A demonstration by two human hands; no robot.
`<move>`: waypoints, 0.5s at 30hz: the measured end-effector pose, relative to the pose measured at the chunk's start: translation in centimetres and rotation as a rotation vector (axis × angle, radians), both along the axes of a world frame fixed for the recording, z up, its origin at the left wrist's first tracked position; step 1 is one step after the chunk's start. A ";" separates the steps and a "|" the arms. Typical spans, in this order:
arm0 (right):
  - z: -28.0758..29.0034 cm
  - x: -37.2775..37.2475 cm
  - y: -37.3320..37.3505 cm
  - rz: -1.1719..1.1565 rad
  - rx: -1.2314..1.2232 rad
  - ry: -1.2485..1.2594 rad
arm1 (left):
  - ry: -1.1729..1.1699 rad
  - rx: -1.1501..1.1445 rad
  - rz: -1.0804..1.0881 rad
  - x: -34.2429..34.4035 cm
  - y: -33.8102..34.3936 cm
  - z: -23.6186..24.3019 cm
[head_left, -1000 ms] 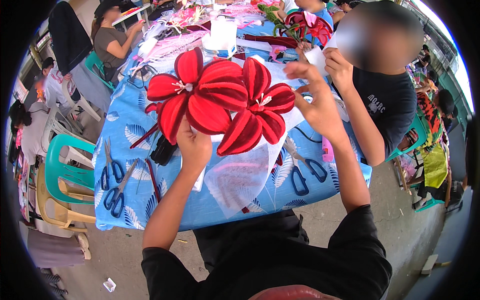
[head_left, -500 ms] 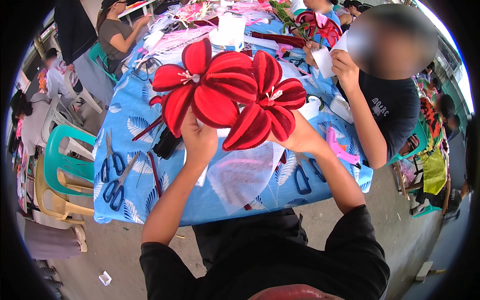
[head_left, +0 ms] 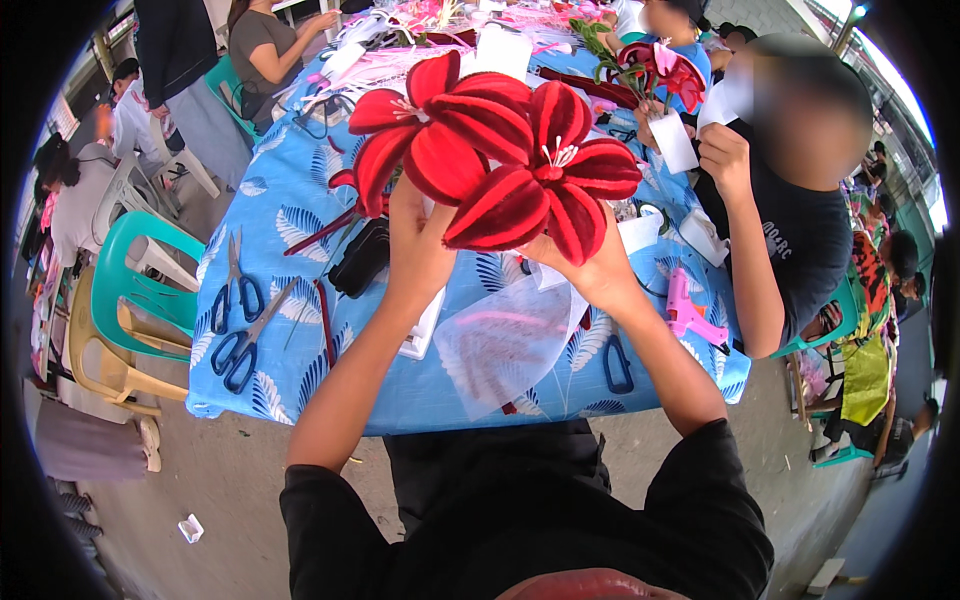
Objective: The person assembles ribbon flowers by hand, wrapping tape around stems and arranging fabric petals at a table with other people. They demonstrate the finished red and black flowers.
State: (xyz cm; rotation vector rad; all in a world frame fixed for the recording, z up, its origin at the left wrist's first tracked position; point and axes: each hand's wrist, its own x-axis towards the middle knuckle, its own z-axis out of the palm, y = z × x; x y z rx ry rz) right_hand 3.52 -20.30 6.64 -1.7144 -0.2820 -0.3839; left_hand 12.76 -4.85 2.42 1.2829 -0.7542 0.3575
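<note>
Two large red artificial flowers with fuzzy, dark-edged petals and white stamens are held up side by side above the table. My left hand (head_left: 418,240) is closed beneath the left flower (head_left: 447,165); its stem and most of my fingertips are hidden behind the petals. Below the right flower (head_left: 500,208) my right hand (head_left: 592,262) is closed too, fingers partly covered by petals. The flowers overlap where they meet. Under them, a sheer white sheet (head_left: 505,345) lies on the blue leaf-patterned tablecloth (head_left: 400,412).
Two pairs of scissors (head_left: 240,352) lie at the left, and another scissor handle (head_left: 618,365) sits near my right forearm. A pink glue gun (head_left: 690,312) rests at the right. Across that side, a co-worker's hand (head_left: 726,160) holds white paper. A green chair (head_left: 145,285) stands at left.
The view has shifted a little. Both flowers and my hands now appear slightly higher and farther right, still held together. The co-worker still holds the white paper.
</note>
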 end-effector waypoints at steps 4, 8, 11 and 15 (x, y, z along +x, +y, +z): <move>-0.8 0.3 0.4 -0.060 0.052 -0.113 | 0.011 -0.004 -0.039 -0.2 -0.1 0.8; -1.0 0.3 0.3 -0.162 -0.041 -0.161 | -0.058 0.026 0.062 -0.1 -0.2 1.4; -2.1 1.0 0.7 -0.167 -0.002 -0.221 | -0.118 -0.013 0.083 0.0 0.0 1.1; -3.1 1.3 0.4 -0.239 -0.126 -0.248 | -0.248 0.032 0.166 0.1 0.3 0.7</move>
